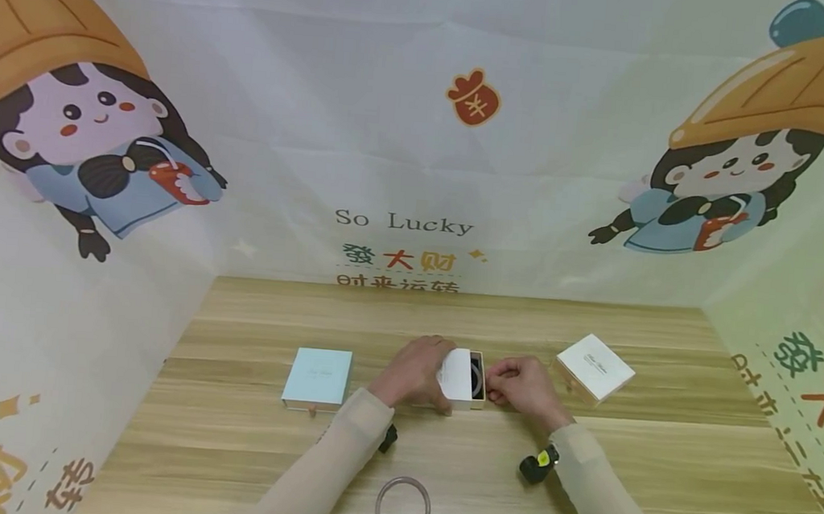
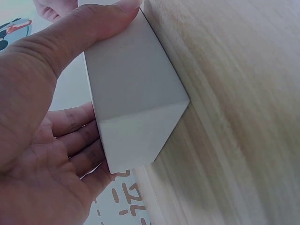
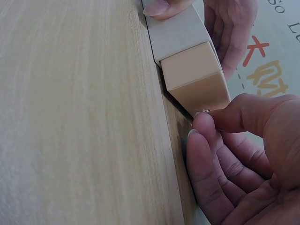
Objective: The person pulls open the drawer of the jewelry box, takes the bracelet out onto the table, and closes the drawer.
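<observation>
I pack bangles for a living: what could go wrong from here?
The partly open drawer could slide out suddenly, as the right hand pinches at its end, and jolt the bangle inside. The left hand might squeeze the white cover and jam the drawer. The loose bangle lies near the left forearm, which could knock it.

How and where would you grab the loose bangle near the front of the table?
I'd pinch the band of the bangle on its near side, coming down from above: one fingertip inside the ring, thumb outside. It lies flat on the table, and its open middle leaves room for a finger.
</observation>
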Demonstrator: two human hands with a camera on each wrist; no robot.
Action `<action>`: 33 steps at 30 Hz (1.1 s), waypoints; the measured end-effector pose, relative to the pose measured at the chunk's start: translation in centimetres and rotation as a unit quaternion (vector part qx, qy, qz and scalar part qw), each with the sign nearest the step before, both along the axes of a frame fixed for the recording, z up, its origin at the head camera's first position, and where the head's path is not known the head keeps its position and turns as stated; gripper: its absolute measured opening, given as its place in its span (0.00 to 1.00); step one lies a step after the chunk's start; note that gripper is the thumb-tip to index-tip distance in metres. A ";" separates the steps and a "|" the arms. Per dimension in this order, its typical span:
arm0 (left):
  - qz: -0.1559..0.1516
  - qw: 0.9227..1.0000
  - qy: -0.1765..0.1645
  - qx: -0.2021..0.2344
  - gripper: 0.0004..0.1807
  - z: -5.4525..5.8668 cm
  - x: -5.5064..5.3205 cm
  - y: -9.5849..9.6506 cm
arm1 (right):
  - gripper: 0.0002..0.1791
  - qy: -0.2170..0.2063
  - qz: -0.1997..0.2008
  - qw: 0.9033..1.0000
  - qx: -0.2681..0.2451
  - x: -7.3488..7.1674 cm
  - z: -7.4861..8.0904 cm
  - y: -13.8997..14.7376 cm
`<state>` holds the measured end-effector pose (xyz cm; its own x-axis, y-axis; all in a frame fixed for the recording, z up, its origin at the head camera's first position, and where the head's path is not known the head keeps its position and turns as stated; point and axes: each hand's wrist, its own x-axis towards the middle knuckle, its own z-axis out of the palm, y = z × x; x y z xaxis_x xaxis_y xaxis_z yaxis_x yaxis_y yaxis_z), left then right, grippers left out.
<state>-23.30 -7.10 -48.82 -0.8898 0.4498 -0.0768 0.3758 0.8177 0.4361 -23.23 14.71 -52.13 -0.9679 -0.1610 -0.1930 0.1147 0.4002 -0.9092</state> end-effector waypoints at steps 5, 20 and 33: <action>0.000 1.000 0.000 0.003 0.54 0.0 0.0 0.0 | 0.06 0.001 -0.003 1.000 0.002 0.0 -0.1 0.3; 0.003 1.000 -0.005 0.004 0.54 -0.1 0.0 -0.1 | 0.06 -0.008 -0.002 1.000 0.004 0.0 0.2 0.8; -0.004 1.000 0.004 0.000 0.53 -0.1 0.0 -0.1 | 0.06 -0.001 -0.001 1.000 0.004 0.0 0.2 1.3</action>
<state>-23.32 -7.18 -48.89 -0.8865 0.4573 -0.0701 0.3856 0.8141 0.4341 -23.24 16.01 -51.94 -0.9677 -0.1575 -0.1968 0.1181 0.4066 -0.9059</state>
